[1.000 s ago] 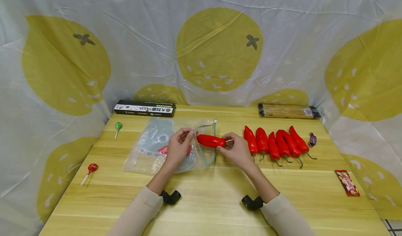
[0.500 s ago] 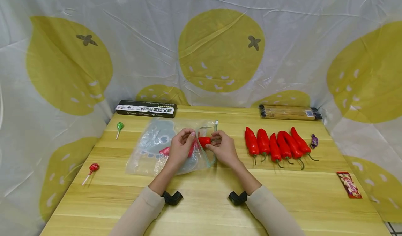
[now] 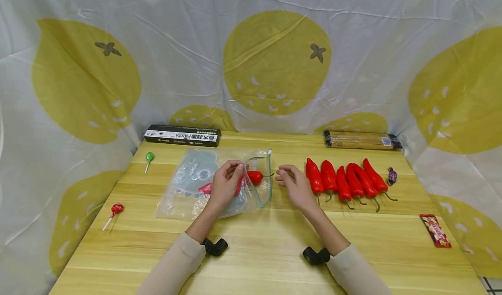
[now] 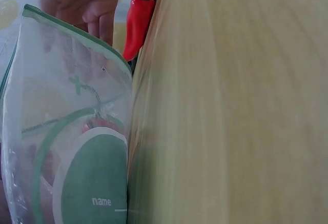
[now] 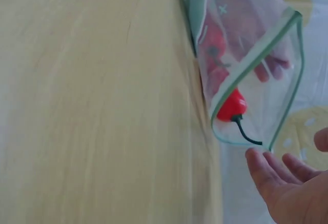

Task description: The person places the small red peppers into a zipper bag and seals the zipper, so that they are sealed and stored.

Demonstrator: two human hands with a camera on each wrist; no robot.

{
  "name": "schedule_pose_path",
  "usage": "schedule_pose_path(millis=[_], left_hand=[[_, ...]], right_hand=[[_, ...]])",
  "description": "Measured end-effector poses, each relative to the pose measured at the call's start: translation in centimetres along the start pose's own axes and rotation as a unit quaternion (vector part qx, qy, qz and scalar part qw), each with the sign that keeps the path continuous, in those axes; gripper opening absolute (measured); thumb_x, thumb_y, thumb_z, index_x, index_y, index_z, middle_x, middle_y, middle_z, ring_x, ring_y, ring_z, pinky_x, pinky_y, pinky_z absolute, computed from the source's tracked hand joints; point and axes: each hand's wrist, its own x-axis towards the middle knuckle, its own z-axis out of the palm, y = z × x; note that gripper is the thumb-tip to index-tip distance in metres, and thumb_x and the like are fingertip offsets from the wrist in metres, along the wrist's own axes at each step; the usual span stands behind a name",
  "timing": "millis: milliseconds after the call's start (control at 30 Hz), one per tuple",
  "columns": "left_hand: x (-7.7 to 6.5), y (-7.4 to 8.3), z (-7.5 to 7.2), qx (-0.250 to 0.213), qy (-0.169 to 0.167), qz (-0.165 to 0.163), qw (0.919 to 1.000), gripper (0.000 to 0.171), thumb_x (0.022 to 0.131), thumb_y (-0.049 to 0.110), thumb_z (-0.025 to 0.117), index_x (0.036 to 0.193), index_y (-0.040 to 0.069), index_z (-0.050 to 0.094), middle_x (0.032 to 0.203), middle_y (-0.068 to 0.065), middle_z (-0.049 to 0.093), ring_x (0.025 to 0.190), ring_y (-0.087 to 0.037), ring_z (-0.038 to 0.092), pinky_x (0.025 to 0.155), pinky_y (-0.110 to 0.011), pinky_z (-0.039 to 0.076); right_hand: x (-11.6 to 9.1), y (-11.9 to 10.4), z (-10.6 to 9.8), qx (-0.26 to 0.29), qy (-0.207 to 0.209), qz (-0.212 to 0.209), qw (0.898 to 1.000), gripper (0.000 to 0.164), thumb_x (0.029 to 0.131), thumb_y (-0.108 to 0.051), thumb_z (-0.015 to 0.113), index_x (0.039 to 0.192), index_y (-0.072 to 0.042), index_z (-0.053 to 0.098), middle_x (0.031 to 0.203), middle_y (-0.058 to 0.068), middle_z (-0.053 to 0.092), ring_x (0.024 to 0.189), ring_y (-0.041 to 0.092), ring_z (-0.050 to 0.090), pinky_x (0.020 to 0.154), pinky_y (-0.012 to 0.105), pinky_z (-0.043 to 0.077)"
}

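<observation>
A clear zip bag (image 3: 172,203) with a blue-grey printed figure lies on the wooden table, its green-edged mouth (image 5: 256,55) gaping to the right. My left hand (image 3: 226,179) grips the upper layer near that mouth. Inside the bag, a red pepper (image 3: 209,188) shows through the plastic. Another red pepper (image 5: 233,106) lies just within the mouth, its dark stem pointing out toward my right hand (image 3: 294,184). That hand holds nothing; its fingers are loosely extended, a short way right of the stem. Several red peppers (image 3: 342,185) lie in a row beyond it.
At the back stand a black pasta box (image 3: 182,136) and a brown packet (image 3: 361,140). Green (image 3: 150,157) and red lollipops (image 3: 117,208) lie at the left. A purple wrapped sweet (image 3: 392,176) and a red snack packet (image 3: 435,231) lie at the right.
My right hand moved left, pushed the red pepper into the bag's mouth, let go of it and drew back right. My left hand kept its grip on the bag.
</observation>
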Motion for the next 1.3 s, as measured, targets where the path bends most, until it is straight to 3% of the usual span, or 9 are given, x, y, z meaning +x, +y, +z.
schedule_pose_path(millis=[333, 600, 700, 833, 1000, 1167, 1300], left_hand=[[0.1, 0.4, -0.2, 0.013, -0.003, -0.021, 0.9997, 0.029, 0.097, 0.031, 0.059, 0.113, 0.007, 0.062, 0.117, -0.012, 0.069, 0.109, -0.023, 0.066, 0.092, -0.021, 0.052], [-0.9, 3.3, 0.3, 0.005, -0.008, -0.025, 0.9996, 0.022, 0.098, 0.021, 0.058, 0.111, 0.003, 0.062, 0.114, -0.016, 0.068, 0.105, -0.020, 0.066, 0.089, -0.022, 0.054], [-0.9, 3.3, 0.3, 0.004, -0.011, -0.025, 0.9996, 0.023, 0.099, 0.021, 0.058, 0.112, 0.003, 0.061, 0.114, -0.016, 0.068, 0.103, -0.018, 0.066, 0.089, -0.023, 0.054], [-0.3, 2.0, 0.3, -0.004, -0.011, -0.024, 0.9996, 0.024, 0.098, 0.023, 0.058, 0.112, 0.003, 0.062, 0.114, -0.014, 0.068, 0.103, -0.018, 0.066, 0.088, -0.024, 0.054], [0.1, 0.5, 0.3, 0.004, 0.006, -0.009, 0.9999, 0.028, 0.096, 0.030, 0.061, 0.111, 0.006, 0.064, 0.111, -0.011, 0.068, 0.100, -0.015, 0.065, 0.084, -0.020, 0.053], [0.0, 0.3, 0.3, 0.002, 0.017, -0.002, 0.9999, 0.031, 0.093, 0.036, 0.063, 0.109, 0.008, 0.064, 0.109, -0.010, 0.069, 0.099, -0.015, 0.065, 0.083, -0.019, 0.053], [-0.1, 0.4, 0.1, -0.007, 0.018, -0.002, 0.9998, 0.032, 0.093, 0.036, 0.064, 0.107, 0.007, 0.064, 0.108, -0.010, 0.070, 0.099, -0.016, 0.066, 0.083, -0.019, 0.054]], right_hand=[[-0.6, -0.5, -0.5, 0.073, -0.068, 0.005, 0.995, 0.053, 0.107, -0.038, 0.033, 0.139, 0.003, 0.042, 0.142, 0.027, 0.047, 0.132, 0.039, 0.047, 0.109, 0.048, 0.040], [-0.3, -0.9, 1.7, 0.129, -0.114, -0.005, 0.985, 0.062, 0.107, -0.044, 0.026, 0.144, 0.005, 0.034, 0.146, 0.029, 0.041, 0.138, 0.042, 0.039, 0.113, 0.053, 0.033], [0.2, -0.9, 2.8, 0.139, -0.134, -0.012, 0.981, 0.064, 0.107, -0.045, 0.021, 0.145, 0.006, 0.032, 0.147, 0.031, 0.039, 0.138, 0.044, 0.038, 0.113, 0.055, 0.032], [0.7, -0.7, 3.8, 0.148, -0.153, -0.010, 0.977, 0.068, 0.105, -0.049, 0.023, 0.145, 0.005, 0.032, 0.147, 0.030, 0.040, 0.138, 0.044, 0.038, 0.113, 0.056, 0.031], [0.8, -0.5, 3.7, 0.144, -0.144, -0.003, 0.979, 0.065, 0.105, -0.047, 0.028, 0.144, 0.004, 0.035, 0.146, 0.028, 0.043, 0.136, 0.042, 0.041, 0.112, 0.055, 0.034], [0.2, -0.4, 1.8, 0.107, -0.099, -0.008, 0.989, 0.052, 0.105, -0.035, 0.040, 0.138, 0.006, 0.042, 0.138, 0.031, 0.049, 0.125, 0.045, 0.051, 0.105, 0.057, 0.041], [-0.9, -0.3, -0.6, 0.025, -0.053, -0.028, 0.998, 0.042, 0.100, -0.030, 0.054, 0.132, -0.002, 0.050, 0.131, 0.025, 0.055, 0.117, 0.039, 0.058, 0.098, 0.049, 0.050]])
